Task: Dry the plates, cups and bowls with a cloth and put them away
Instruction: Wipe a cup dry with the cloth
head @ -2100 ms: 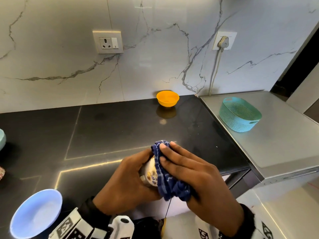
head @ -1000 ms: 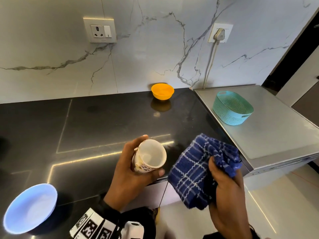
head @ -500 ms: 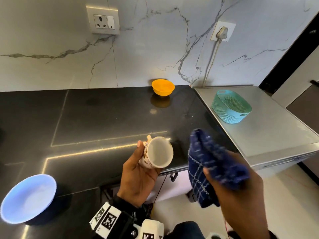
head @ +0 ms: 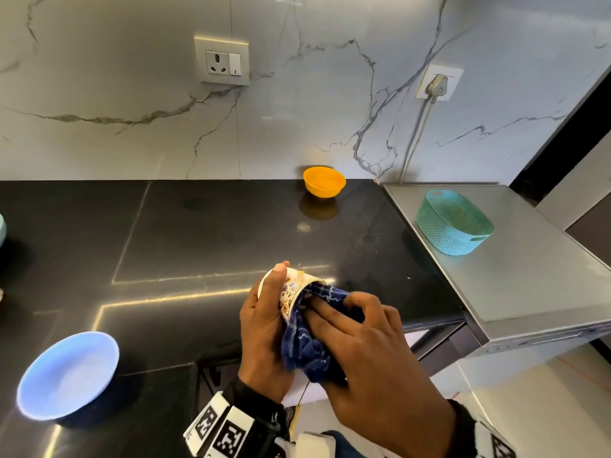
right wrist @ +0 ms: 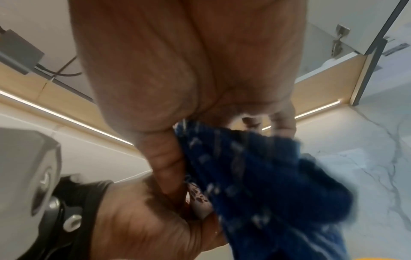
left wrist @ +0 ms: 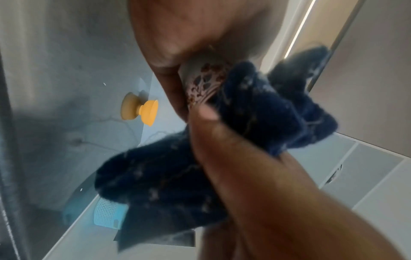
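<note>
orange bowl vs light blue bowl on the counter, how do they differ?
The orange bowl looks smaller and deeper; the light blue bowl looks wider and shallower, though it is nearer the camera. The orange bowl sits at the back against the marble wall; the light blue bowl sits near the front edge, left of the hands. Both stand upright, empty and untouched on the black counter.

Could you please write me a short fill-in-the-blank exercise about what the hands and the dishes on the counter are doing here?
1. The left hand grips a patterned ____.
2. The right hand presses a checked blue ____ against it.
3. The bowl standing by the marble wall is ____ in colour.
4. The teal basket stands on the ____ surface to the right of the black counter.

Missing words: cup; cloth; orange; grey
</note>
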A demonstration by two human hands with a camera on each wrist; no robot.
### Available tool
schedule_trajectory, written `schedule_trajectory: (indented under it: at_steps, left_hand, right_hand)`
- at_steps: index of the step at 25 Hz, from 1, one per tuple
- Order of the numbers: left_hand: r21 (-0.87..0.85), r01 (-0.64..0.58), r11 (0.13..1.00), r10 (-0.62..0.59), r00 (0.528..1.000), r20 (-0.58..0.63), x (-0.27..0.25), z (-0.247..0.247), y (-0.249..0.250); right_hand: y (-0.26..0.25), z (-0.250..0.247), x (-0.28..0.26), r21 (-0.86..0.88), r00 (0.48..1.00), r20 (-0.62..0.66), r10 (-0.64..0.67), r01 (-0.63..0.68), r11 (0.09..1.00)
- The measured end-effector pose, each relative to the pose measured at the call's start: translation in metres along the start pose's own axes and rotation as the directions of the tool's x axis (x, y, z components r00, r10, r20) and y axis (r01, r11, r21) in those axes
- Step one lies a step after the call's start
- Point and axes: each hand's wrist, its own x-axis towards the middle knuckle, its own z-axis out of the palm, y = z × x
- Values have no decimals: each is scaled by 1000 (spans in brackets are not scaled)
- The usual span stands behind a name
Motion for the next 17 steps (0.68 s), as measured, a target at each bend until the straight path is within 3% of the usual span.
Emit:
schedule_trajectory:
  at_steps: [3,6,10,13,17]
  left_hand:
    - [71,-84,994,84,996,10,-7,11,1]
    - [160,-209,965,208,978,21,-8,14,6]
    - [272,-333,903,318,943,100,-8,21,13]
    - [310,-354,883,339,935,102,-4,22,15]
    - [190,-272,943,275,961,13,-1,21,14]
  right_hand:
    - [3,-3,8,38,989,146,23,-29,999]
    - [5,-15,13,138,930,368,3,-58,989]
    - [-3,-31,25,104,910,412,45,-96,990]
    - [-3,-21,26,107,939,339,50,-92,990]
    - [-8,-1,19,57,984,155,87,-97,994]
